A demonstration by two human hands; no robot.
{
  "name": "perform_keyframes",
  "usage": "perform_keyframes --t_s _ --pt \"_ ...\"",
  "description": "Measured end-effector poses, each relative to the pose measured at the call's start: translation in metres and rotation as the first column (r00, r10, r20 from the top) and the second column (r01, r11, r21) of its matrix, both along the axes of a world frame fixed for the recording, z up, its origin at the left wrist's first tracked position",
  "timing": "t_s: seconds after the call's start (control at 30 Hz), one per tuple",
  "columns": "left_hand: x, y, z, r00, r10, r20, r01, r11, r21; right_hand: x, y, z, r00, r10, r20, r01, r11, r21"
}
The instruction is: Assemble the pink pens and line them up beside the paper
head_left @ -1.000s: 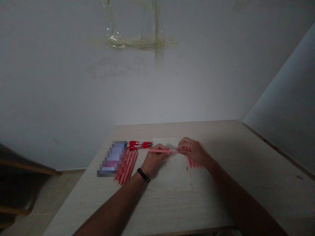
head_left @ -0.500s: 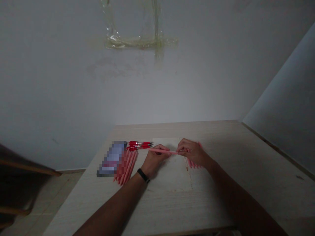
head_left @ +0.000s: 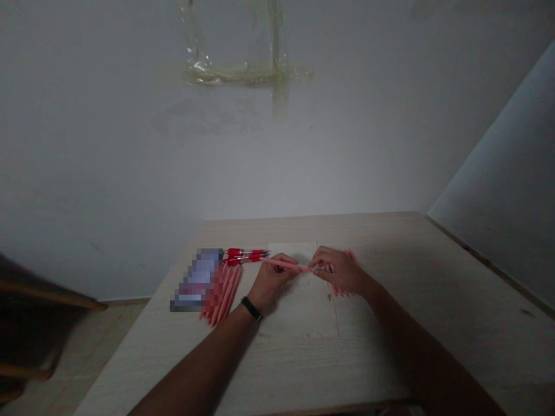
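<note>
My left hand (head_left: pixel 269 284), with a black band on its wrist, holds a slim pink pen (head_left: pixel 277 263) level above a pale sheet (head_left: pixel 299 312). The pen points left past my fingers. At its right end, my right hand (head_left: pixel 342 273) pinches the pen between thumb and fingers. The detail at the fingertips is too small to make out. Several pink pens (head_left: pixel 340 290) lie partly hidden under and behind my right hand. To the left of my left hand lies a row of pink pens (head_left: pixel 226 297). Beyond it are several red pens (head_left: pixel 245 259) with dark tips.
A blurred-out, phone-like flat object (head_left: pixel 195 283) lies at the left of the light wooden table (head_left: pixel 368 352). The table's back edge meets a wall (head_left: pixel 347 144) with clear tape (head_left: pixel 243 75) on it. A dark piece of furniture (head_left: pixel 30 323) stands on the floor at left.
The pink pen's left end has risen slightly, so the pen slopes a little more. My right fingers have shifted slightly at its right end. The other pens have not moved.
</note>
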State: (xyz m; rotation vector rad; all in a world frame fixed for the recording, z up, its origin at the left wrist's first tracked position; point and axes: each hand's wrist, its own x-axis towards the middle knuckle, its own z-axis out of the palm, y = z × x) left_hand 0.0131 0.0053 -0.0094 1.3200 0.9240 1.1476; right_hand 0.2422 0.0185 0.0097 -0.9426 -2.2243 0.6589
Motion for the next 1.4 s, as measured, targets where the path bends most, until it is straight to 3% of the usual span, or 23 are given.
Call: perform_keyframes --t_s 0.2,0.3,0.4,0.5,0.6,0.7,0.77,0.9,1.07,1.17,1.4 --pt "0.001 0.001 -0.003 0.999 -0.038 0.018 0.039 0.999 -0.020 -0.009 -0.011 0.002 0.997 -0.067 -0.029 0.061 0.982 -0.177" --pt "-0.004 0.003 0.001 0.998 0.018 0.053 -0.017 1.000 -0.002 -0.003 -0.007 -0.003 0.987 -0.148 -0.060 0.128 0.957 -0.259" --pt "-0.010 0.007 0.006 0.995 0.082 0.061 -0.085 0.995 0.051 0.006 0.003 -0.006 0.967 -0.197 -0.163 0.164 0.967 -0.193" --pt "-0.011 0.007 0.008 0.995 0.103 0.016 -0.104 0.993 0.055 0.007 0.009 -0.006 0.912 -0.207 -0.354 0.108 0.954 -0.278" --pt "-0.007 0.004 0.006 0.999 0.031 -0.044 -0.028 0.998 0.056 -0.004 0.005 -0.006 0.817 -0.207 -0.539 -0.002 0.933 -0.361" --pt "-0.004 0.000 0.005 0.982 -0.067 -0.179 0.088 0.990 0.111 -0.016 -0.003 -0.008 0.852 -0.131 -0.506 -0.070 0.931 -0.358" --pt "-0.006 -0.001 0.006 0.926 -0.091 -0.367 0.174 0.964 0.200 -0.019 -0.005 -0.008 0.901 -0.137 -0.412 -0.020 0.935 -0.355" --pt "-0.012 0.001 0.004 0.694 0.032 -0.719 0.348 0.859 0.375 -0.009 -0.001 -0.006 0.924 -0.282 -0.258 0.214 0.941 -0.260" --pt "-0.017 0.003 -0.007 0.479 0.086 -0.873 0.459 0.824 0.333 0.001 0.003 -0.003 0.954 -0.277 -0.114 0.252 0.949 -0.191" --pt "-0.017 0.002 -0.009 0.425 0.085 -0.901 0.480 0.823 0.304 -0.001 0.000 -0.007 0.960 -0.281 -0.013 0.268 0.927 -0.262" --pt "-0.017 0.002 -0.010 0.412 0.091 -0.907 0.489 0.818 0.304 -0.003 -0.002 -0.013 0.974 -0.215 0.077 0.228 0.900 -0.371"
